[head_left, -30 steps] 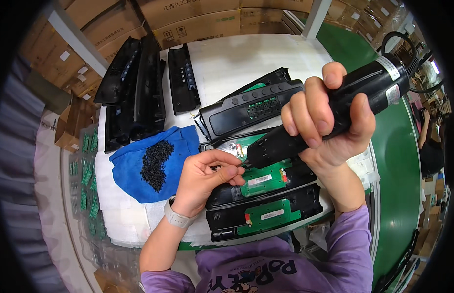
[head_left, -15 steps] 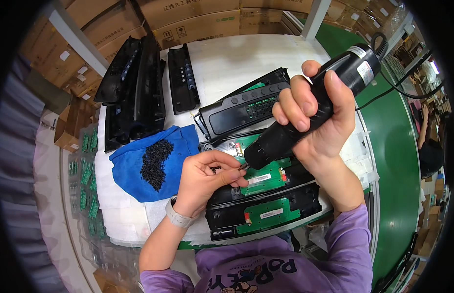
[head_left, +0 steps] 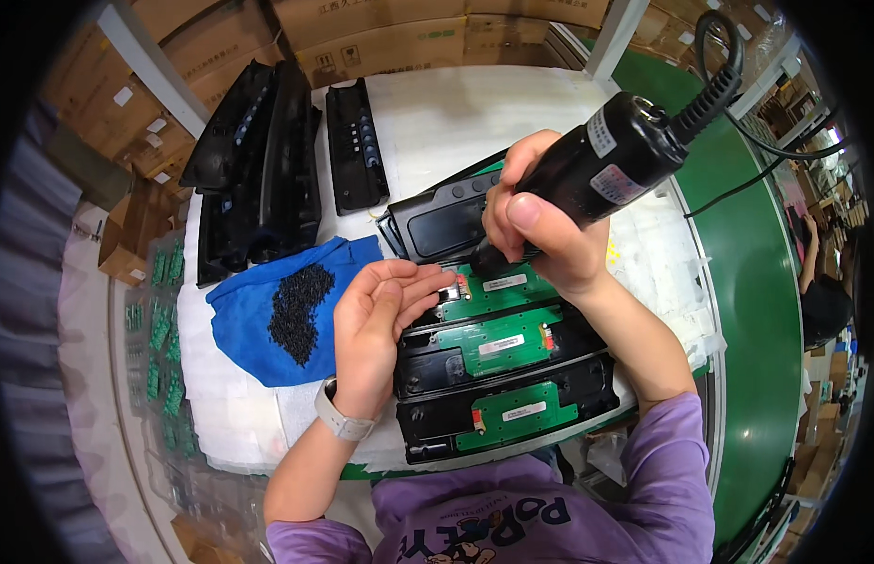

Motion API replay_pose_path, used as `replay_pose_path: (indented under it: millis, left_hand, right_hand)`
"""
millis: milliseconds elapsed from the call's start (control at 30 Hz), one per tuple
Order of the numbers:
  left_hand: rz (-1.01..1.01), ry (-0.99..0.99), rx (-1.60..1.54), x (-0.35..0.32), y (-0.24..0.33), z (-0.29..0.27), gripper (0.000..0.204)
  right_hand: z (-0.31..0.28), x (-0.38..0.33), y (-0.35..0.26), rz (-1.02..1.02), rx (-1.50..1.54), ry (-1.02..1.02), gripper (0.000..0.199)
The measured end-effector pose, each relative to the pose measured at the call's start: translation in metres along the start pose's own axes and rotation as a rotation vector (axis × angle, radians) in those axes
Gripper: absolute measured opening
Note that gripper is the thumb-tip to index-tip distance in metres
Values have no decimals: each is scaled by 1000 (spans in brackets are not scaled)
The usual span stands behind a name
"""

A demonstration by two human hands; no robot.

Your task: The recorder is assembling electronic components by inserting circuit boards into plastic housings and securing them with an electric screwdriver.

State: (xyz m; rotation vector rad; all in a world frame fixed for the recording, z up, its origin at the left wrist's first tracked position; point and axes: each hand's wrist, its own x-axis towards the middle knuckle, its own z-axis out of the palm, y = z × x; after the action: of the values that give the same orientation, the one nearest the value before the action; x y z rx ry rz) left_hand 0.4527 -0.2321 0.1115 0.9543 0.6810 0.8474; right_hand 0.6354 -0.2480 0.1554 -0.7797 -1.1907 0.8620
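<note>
My right hand (head_left: 550,226) is wrapped round a black corded electric screwdriver (head_left: 592,160). Its front end points down and left at the farthest of three black housings with green circuit boards, where the exact tip is hard to make out. My left hand (head_left: 369,315), fingers stretched out, is beside that tip at the left end of the farthest green board (head_left: 498,291); I see nothing held in it. Nearer to me lie a second green circuit board (head_left: 503,346) and a third one (head_left: 521,409), each in its black housing (head_left: 432,428).
Small black screws (head_left: 302,315) are heaped on a blue cloth (head_left: 244,329) at the left. Behind are a black panel with buttons (head_left: 441,230), a narrow black housing (head_left: 357,150) and stacked black casings (head_left: 267,179). The screwdriver's cord (head_left: 719,85) runs off right, above a green surface (head_left: 761,338).
The screwdriver has swung left and its tip has moved to the farthest board. My left hand has opened from a pinch at the tip and moved slightly left and up.
</note>
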Motion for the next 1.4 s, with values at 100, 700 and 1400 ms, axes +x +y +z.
replay_pose_path:
  millis: [100,700,1400]
  left_hand:
    - [10,9,-9,1,2,-2,19]
    - [-219,-130,-47,-2,4,-7,23]
    - [-203,-262,-50,-2,-3,-9,13]
  right_hand:
    - [6,2,0,47,-16,5,26]
    - [14,-3,-9,8,2,-112,23]
    - [1,-6,-45,-234,567,-140,26]
